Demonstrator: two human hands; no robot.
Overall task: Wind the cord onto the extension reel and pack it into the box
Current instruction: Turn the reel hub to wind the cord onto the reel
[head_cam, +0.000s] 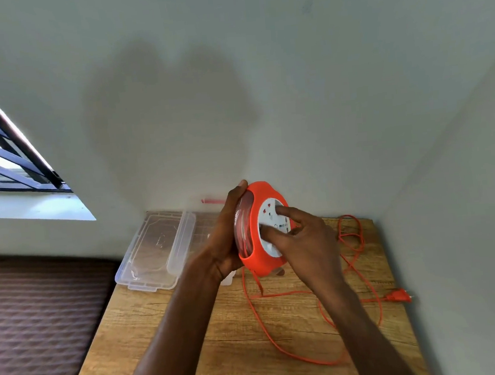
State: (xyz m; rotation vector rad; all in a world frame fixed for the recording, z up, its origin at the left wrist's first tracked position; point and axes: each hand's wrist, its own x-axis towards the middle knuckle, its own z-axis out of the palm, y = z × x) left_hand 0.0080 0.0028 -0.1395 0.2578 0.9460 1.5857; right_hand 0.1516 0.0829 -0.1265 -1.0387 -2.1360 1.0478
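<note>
Window [4,154] at far left, above a dark ribbed surface [42,319] (mattress or sofa, cannot tell which). Wooden table [151,330] runs from centre to right, set against the wall.

Box [153,249]: clear plastic, lying at the table's far left corner. It looks like an open tub with its lid just beside it, but the two parts are hard to separate. Nothing in it yet.

Left hand [227,243]: fingers curled round the rear rim of the reel [256,234], thumb tip up at the top edge. Reel is held off the table, on edge, socket face toward the right hand.

Right hand [301,239]: index finger and thumb extended and pressed on the white socket face, other fingers loosely bent; nothing is clasped. Likely turning the hub to wind.

Cord [364,272]: some turns visible on the drum, but most lies in loose loops across the right of the table, running from under the reel. Plug [398,296] rests near the right edge.

Status: winding is at an early stage. Left to do: take in the loose cord and plug, then put the reel in the box.
</note>
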